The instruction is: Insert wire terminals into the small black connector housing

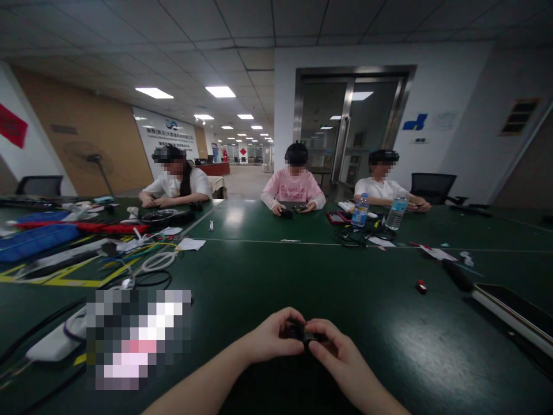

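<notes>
Just above the near part of the green table point(242, 276), my two hands meet around a small black object point(307, 335). Its kind cannot be made out, since the fingers cover most of it. My left hand point(276, 337) pinches it from the left between thumb and fingers. From the other side, the thumb and fingers of my right hand point(334, 346) close on its right part. The fingertips of both hands almost touch.
To the left lie a white power strip point(56, 340), coiled cables point(159, 260) and a blue tray point(38, 242). On the right are a small red-and-black item point(421, 286) and a flat device point(514, 311). Two water bottles point(396, 212) stand farther back. Three people sit across the table.
</notes>
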A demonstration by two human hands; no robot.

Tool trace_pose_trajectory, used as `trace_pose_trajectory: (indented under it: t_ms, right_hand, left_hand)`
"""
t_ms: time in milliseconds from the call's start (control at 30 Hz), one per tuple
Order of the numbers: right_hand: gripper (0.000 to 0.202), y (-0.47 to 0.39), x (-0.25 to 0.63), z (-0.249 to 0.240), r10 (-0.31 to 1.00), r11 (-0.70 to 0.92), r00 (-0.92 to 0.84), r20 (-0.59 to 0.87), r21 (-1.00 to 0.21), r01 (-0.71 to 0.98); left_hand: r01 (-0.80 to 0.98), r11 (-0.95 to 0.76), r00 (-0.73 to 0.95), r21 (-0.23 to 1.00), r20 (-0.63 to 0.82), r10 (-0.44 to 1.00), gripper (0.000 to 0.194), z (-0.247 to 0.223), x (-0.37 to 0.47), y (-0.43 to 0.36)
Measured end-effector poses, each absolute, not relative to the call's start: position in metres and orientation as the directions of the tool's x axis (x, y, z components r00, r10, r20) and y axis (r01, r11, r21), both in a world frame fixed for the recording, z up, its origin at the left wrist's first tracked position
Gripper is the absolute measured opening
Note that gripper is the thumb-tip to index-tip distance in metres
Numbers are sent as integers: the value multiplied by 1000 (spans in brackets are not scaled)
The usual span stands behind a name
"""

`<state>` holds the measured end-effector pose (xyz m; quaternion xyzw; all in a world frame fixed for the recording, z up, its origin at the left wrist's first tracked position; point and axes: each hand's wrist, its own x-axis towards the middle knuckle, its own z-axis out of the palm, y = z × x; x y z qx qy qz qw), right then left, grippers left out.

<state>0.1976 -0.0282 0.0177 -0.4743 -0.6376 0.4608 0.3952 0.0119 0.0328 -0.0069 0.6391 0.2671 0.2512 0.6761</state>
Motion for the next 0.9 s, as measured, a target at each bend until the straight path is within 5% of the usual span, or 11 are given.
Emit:
trace_pose_trajectory:
  t_ms: [900]
  right_hand:
    - [23,-27,199,13,977,171,-167,135,-959,225]
  left_hand:
    - [-44,68,703,997,-17,711,36,3,16,27]
